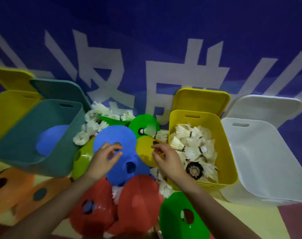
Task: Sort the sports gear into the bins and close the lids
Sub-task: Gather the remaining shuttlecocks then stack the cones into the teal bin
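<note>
A: Lighting? Dim overall, colours heavy, blue wall [146, 23] dark toward the top.

B: Glare?

A: Small glints on red cone [102, 207] & green cone [190, 226]. Edges bend, wide-angle. Orange cones [14, 192] at left blurred, wall lettering soft.

From my feed the teal bin [34, 135] at nine o'clock looks like smooth matt plastic, and so do the yellow bin [222, 149] and white bin [267, 161] at three. I see glossy highlights on the red cone [95, 211] and green cone [174, 219] at six; both read as slick plastic. The blue cone [112, 137] at centre looks duller. The shuttlecocks [191, 145] in the yellow bin show rough, feathery skirts. The wall [146, 40] at twelve appears matt.
</note>
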A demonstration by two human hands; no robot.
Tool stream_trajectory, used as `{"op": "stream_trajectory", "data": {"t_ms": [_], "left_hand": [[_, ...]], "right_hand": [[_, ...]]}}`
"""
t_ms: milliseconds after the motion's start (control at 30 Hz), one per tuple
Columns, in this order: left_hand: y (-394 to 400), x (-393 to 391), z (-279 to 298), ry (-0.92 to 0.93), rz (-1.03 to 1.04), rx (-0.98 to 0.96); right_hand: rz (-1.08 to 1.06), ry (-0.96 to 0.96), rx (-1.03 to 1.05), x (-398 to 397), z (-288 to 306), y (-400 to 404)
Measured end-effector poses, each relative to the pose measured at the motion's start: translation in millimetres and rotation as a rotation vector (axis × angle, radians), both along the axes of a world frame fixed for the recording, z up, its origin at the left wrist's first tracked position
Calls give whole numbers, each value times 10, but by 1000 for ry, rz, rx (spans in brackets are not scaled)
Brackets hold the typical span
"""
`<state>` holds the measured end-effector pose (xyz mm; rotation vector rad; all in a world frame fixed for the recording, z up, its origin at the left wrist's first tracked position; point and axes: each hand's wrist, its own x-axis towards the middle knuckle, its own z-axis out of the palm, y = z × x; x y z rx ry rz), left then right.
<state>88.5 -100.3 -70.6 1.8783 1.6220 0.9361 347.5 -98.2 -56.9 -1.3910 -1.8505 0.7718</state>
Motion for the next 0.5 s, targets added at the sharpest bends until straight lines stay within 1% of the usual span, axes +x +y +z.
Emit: {"op": "stream_trajectory", "data": {"t_ms": [133, 267, 300, 433, 500], "left_hand": [[-498, -699, -284, -13, 147, -65], [-896, -1238, -501, 105, 276, -215], [-961, -1339, -538, 149, 280, -265], [-1092, -1651, -765, 281, 173, -443], [-1100, -1747, -863, 300, 89, -457]], "right_hand": [[151, -10, -119, -698, -232, -95], [225, -148, -193, -1221, -461, -133], [243, -192, -204, -1323, -502, -149], [331, -353, -198, -1623, -642, -213], [388, -487, -173, -1694, -678, -223]]}}
